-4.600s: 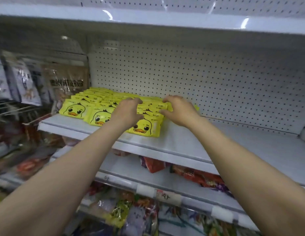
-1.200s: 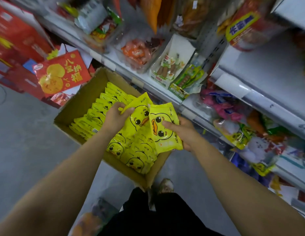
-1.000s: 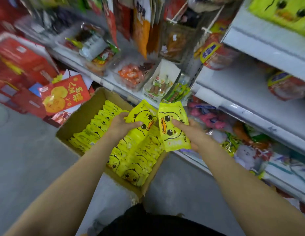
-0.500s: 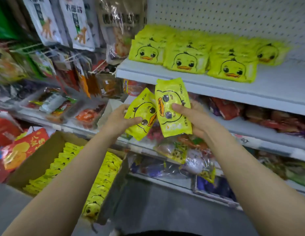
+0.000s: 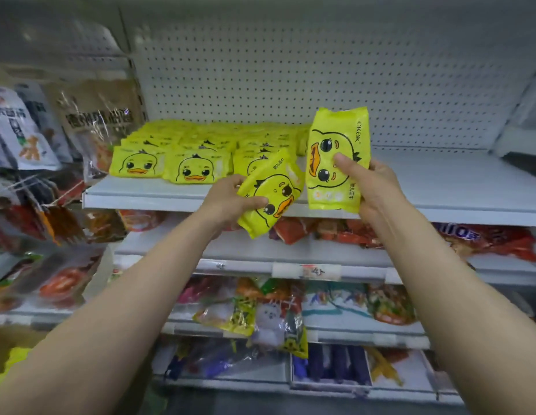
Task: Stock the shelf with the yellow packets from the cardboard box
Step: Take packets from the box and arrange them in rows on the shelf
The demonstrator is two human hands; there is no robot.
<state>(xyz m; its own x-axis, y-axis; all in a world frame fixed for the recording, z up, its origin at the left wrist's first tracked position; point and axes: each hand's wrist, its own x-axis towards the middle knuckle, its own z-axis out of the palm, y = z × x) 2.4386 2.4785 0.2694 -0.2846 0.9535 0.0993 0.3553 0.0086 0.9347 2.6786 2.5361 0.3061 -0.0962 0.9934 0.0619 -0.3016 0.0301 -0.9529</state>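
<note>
Since lifting from the box, our left hand (image 5: 228, 202) and right hand (image 5: 377, 187) each grip a duck packet (image 5: 269, 196) at shelf (image 5: 440, 187) height; placement probably follows.

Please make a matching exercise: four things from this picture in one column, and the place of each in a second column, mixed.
1. tilted packet
2. upright packet
3. stocked packets
4. price label

a. lying on the top shelf
b. in the right hand
c. on a lower shelf's edge
d. in the left hand

Pairs: 1-d, 2-b, 3-a, 4-c
</note>
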